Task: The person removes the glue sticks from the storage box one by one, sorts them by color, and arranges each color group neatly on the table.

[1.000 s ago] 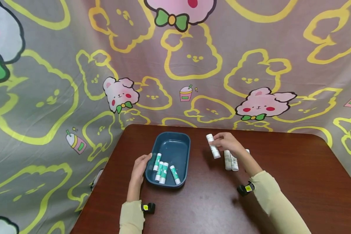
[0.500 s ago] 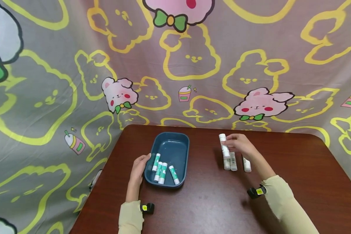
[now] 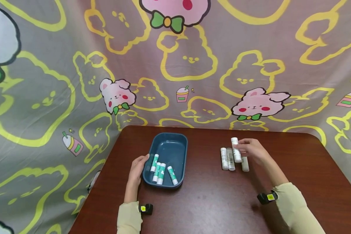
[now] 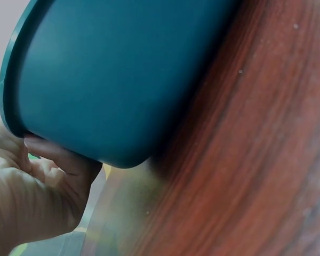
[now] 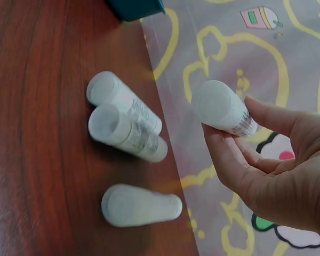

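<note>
My right hand (image 3: 255,151) pinches a white glue stick (image 3: 235,149) between thumb and fingers, raised over the right half of the table. In the right wrist view the held stick's round end (image 5: 212,102) faces the camera. Below it lie two glue sticks side by side, one white (image 3: 224,159) and one greyish (image 3: 230,162); a third glue stick (image 5: 141,206) lies apart from that pair. My left hand (image 3: 137,169) grips the left rim of a dark blue plastic tray (image 3: 175,148). Several green-and-white glue sticks (image 3: 161,174) lie in the tray's near half.
The brown wooden table (image 3: 206,201) runs back to a patterned cloth (image 3: 199,71) that hangs behind it and along the left side. Each wrist carries a black camera strap, and the tray's outer wall (image 4: 112,74) fills much of the left wrist view.
My right hand has moved to the right with the glue stick, from left of the loose sticks to between the pair and the third one. The left hand stays on the tray.
</note>
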A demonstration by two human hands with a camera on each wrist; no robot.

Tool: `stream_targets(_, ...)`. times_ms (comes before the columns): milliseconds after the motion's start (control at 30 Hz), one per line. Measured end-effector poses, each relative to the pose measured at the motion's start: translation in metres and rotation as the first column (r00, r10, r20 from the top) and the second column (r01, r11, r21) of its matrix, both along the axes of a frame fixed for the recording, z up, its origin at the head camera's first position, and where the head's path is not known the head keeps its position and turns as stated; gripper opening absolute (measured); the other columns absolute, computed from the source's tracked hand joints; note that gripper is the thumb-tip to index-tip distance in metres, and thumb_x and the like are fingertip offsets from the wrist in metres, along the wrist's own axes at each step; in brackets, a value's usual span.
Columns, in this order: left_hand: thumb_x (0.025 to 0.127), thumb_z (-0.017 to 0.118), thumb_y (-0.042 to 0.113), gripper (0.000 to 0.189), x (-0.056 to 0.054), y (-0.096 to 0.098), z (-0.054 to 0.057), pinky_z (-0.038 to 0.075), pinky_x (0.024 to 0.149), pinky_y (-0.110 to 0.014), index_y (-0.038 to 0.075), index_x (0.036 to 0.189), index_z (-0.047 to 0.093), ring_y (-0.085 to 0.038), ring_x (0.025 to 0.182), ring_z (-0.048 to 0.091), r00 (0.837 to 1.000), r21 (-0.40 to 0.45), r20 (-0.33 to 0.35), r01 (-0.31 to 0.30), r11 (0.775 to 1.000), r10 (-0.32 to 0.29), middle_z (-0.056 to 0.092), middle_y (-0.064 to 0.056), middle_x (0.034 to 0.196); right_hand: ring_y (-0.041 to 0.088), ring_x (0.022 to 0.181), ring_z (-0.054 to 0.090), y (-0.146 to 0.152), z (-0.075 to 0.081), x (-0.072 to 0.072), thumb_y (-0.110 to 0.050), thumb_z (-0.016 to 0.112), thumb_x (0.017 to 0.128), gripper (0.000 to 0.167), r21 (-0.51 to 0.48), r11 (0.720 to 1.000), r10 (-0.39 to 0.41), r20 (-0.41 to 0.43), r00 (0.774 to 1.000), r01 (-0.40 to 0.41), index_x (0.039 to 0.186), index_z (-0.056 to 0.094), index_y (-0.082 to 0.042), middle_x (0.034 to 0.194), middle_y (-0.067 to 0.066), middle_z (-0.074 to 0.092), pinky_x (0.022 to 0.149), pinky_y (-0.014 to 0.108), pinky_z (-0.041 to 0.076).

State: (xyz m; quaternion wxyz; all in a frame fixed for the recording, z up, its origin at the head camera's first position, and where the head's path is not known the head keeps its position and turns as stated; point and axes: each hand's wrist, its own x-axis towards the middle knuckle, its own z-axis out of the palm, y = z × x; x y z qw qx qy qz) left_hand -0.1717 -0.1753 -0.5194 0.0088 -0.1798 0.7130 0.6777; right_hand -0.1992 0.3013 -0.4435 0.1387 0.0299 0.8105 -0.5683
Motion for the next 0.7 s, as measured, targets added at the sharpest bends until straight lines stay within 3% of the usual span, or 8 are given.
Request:
stream_targets(233,0.103,0.065,0.029,0.033,0.001,-0.001,0.000,0.046,0.066,-0.030,-0.003,0.095,0.067,-0.018,0.072,0.057,1.000,-0.008,0.007,0.001,1.000,-0.001,0.062,-0.007,0.079,0.009,0.086,0.063,0.016,-0.006,0.006,-0.022,0.068,0.101,0.060,-0.010,0.999,-0.035,0.017,0.999,0.035,0.137,0.044,0.020,0.099,0.001,0.065,0.080,0.033,0.058)
stream_targets(567,0.103,0.064,0.029,0.034,0.002,-0.001,0.001,0.046,0.066,-0.030,-0.004,0.096,0.067,-0.018,0.072,0.057,1.000,-0.010,0.009,0.001,1.000,-0.001,0.062,-0.008,0.080,0.010,0.087,0.065,0.041,-0.015,0.015,-0.025,0.066,0.103,0.063,0.025,0.998,-0.055,0.004,0.998,0.055,0.139,0.041,0.021,0.112,0.011,0.065,0.077,0.029,0.058)
stream_targets(700,0.103,0.065,0.030,0.034,0.001,0.000,0.000,0.047,0.065,-0.029,-0.003,0.095,0.067,-0.017,0.071,0.057,1.000,-0.009,0.006,-0.001,1.000,0.001,0.062,-0.007,0.078,0.008,0.086,0.063,0.049,-0.019,0.018,-0.025,0.065,0.103,0.063,0.033,0.997,-0.067,0.015,0.998,0.066,0.139,0.040,0.021,0.110,0.009,0.064,0.075,0.028,0.058)
